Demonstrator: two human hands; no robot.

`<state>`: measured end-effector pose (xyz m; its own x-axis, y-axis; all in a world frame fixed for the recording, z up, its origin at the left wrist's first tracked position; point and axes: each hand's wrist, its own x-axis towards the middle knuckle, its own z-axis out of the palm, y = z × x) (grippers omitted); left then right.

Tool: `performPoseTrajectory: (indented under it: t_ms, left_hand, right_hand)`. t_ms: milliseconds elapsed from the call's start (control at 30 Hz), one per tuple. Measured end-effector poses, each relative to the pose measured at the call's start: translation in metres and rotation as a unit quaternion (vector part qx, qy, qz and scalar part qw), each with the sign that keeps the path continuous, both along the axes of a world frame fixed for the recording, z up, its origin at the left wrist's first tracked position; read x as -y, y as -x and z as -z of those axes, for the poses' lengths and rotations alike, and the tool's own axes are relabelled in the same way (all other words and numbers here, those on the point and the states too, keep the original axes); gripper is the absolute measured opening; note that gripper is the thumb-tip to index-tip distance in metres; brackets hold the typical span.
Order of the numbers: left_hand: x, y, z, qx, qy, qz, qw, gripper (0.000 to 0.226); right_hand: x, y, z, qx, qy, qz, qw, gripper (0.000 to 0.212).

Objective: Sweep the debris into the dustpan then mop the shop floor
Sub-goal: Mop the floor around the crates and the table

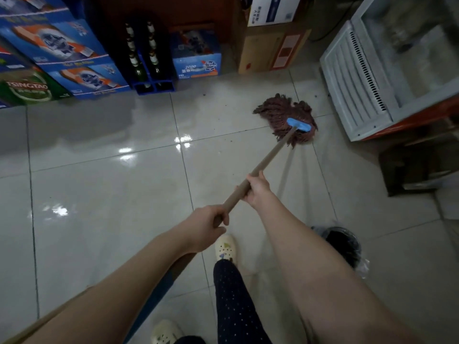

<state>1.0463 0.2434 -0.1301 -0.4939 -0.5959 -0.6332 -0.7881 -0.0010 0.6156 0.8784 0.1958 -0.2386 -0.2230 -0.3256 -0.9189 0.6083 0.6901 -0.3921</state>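
A mop with a reddish-brown string head [283, 112] and a blue clamp [298, 124] lies spread on the pale tiled floor [104, 184], close to the white freezer's lower corner. Its tan wooden handle [270, 157] slants back toward me. My right hand [257, 188] grips the handle further down the shaft, and my left hand [206, 224] grips it nearer the upper end. The tiles left of the mop shine wet. Small dark specks of debris [224, 105] lie on the tiles near the mop head.
Stacked blue beer cartons [57, 50] and a blue bottle crate [154, 86] line the far left. Cardboard boxes [268, 48] stand at the back. A white freezer [387, 70] is at the right, a dark stool [417, 167] below it. A black-lined bin [345, 244] sits by my right arm.
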Motion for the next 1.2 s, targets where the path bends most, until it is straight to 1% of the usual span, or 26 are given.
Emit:
performPoseTrajectory:
  t_ms: [100, 200, 333, 467, 667, 800, 967, 1200]
  left_hand:
    - [0.036, 0.048, 0.007, -0.015, 0.002, 0.003, 1.000, 0.011]
    - [0.069, 0.078, 0.017, -0.020, 0.006, 0.014, 1.000, 0.011]
    - [0.092, 0.085, 0.026, -0.013, 0.006, 0.022, 1.000, 0.013]
    - [0.084, 0.076, 0.028, -0.014, -0.017, -0.016, 1.000, 0.011]
    - [0.034, 0.091, 0.027, -0.056, -0.055, -0.066, 0.995, 0.019]
    - [-0.014, 0.082, 0.020, -0.063, -0.076, -0.084, 0.992, 0.023]
    - [-0.073, 0.032, 0.004, -0.042, -0.084, -0.090, 0.992, 0.021]
    - [-0.169, -0.060, -0.015, -0.011, -0.080, -0.056, 0.995, 0.021]
  right_hand:
    - [0.033, 0.050, 0.007, -0.013, 0.005, -0.002, 1.000, 0.062]
    - [0.062, 0.082, 0.015, -0.013, 0.010, 0.014, 1.000, 0.065]
    - [0.083, 0.092, 0.021, -0.002, 0.012, 0.025, 1.000, 0.067]
    - [0.080, 0.086, 0.025, 0.012, 0.007, 0.037, 0.999, 0.068]
    - [0.043, 0.096, 0.019, -0.024, -0.023, 0.019, 0.999, 0.065]
    - [0.002, 0.082, 0.011, -0.034, -0.033, 0.001, 0.999, 0.065]
    - [-0.059, 0.029, 0.001, -0.023, -0.025, -0.016, 0.999, 0.066]
    - [-0.167, -0.059, -0.017, 0.006, -0.035, 0.011, 0.999, 0.065]
